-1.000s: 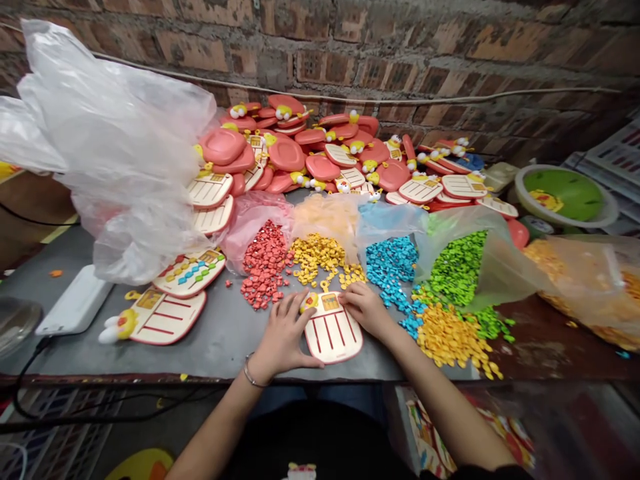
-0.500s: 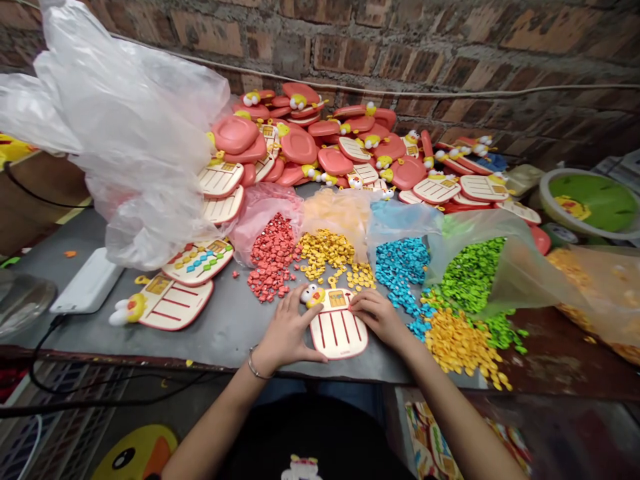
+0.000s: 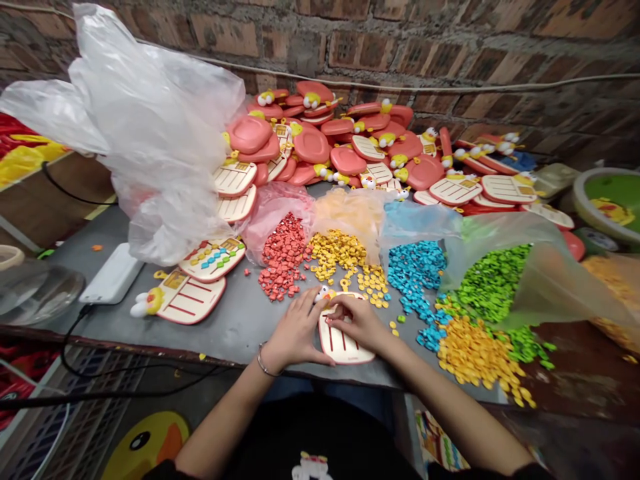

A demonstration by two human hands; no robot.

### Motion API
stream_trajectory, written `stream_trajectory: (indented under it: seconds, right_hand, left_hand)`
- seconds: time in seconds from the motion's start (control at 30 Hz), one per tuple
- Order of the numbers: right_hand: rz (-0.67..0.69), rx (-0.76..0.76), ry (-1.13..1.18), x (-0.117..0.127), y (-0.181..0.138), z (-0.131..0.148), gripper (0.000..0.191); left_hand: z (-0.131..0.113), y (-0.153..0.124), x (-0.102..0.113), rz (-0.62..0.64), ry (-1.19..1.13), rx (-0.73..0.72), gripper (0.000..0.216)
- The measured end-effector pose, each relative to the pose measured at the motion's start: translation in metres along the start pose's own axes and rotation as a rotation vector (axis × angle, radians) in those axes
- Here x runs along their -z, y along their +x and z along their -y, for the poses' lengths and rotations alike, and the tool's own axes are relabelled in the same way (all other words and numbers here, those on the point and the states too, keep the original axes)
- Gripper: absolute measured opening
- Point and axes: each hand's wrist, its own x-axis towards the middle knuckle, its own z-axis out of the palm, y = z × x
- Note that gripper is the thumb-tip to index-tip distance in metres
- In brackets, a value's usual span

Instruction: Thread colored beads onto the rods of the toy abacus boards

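Observation:
A cream toy board (image 3: 345, 343) with a red rim, slots and a duck head lies flat near the table's front edge. My left hand (image 3: 295, 330) grips its left side, fingers by the duck head and thumb at the lower edge. Over the board's upper slots, my right hand (image 3: 361, 323) is closed in a pinch on a small red piece (image 3: 329, 321), mostly hidden by the fingertips. Behind the board are piles of small red pieces (image 3: 285, 257), yellow pieces (image 3: 340, 253) and blue pieces (image 3: 415, 267). Green pieces (image 3: 493, 283) and orange-yellow pieces (image 3: 480, 353) lie to the right.
Many red-backed duck boards (image 3: 313, 143) are heaped against the brick wall (image 3: 360, 50). At left stand a big clear plastic bag (image 3: 165, 133), a white power bank (image 3: 113, 277) with a cable, a bare-slotted board (image 3: 193, 300) and a board filled with coloured pieces (image 3: 213, 259).
My right hand has moved left across the board, from its upper right corner to the slots at left. My left hand keeps its hold. The view has shifted slightly; a few loose pieces now show right of the board.

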Motion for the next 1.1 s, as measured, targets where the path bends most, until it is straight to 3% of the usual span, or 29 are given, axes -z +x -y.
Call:
stream_trajectory:
  seconds: [0.13,0.17,0.23,0.3,0.33,0.43,0.53,0.67,0.83,0.93,1.1]
  right_hand:
    - [0.347,0.036,0.080,0.020,0.007,0.005,0.029]
    - [0.370,0.049,0.092,0.025,0.015,0.007,0.027]
    - [0.239,0.081,0.031,0.033,0.038,0.008,0.020]
    - [0.043,0.147,-0.148,0.032,0.070,0.006,0.013]
    - [0.009,0.193,-0.259,0.028,0.086,0.005,0.011]
    - [0.076,0.278,-0.562,0.010,0.128,-0.001,0.009]
    - [0.161,0.305,-0.676,-0.005,0.146,-0.003,0.008]
    - [0.022,0.297,-0.436,0.011,0.124,0.003,0.011]
    - [-0.164,0.220,-0.174,0.063,0.049,0.003,0.008]
    - [-0.186,0.151,-0.222,0.075,0.010,-0.007,0.012]
    - [-0.073,0.112,-0.538,0.055,-0.010,-0.026,0.016]
  left_hand:
    - [0.000,0.001,0.002,0.024,0.034,0.000,0.126]
    - [-0.001,0.001,0.002,0.026,0.045,0.001,0.126]
    - [-0.002,0.001,0.003,0.027,0.068,0.003,0.124]
    - [-0.003,0.001,0.004,0.031,0.092,-0.002,0.120]
    - [-0.004,0.000,0.004,0.033,0.103,-0.007,0.116]
    - [-0.004,-0.001,0.004,0.031,0.124,-0.016,0.106]
    - [-0.003,-0.002,0.003,0.032,0.128,-0.021,0.108]
    - [-0.003,-0.001,0.002,-0.006,0.149,-0.042,0.107]
    - [-0.004,0.000,0.003,-0.029,0.162,-0.071,0.104]
    - [-0.003,0.000,0.004,-0.024,0.162,-0.072,0.100]
    - [-0.001,-0.001,0.005,-0.032,0.160,-0.072,0.098]
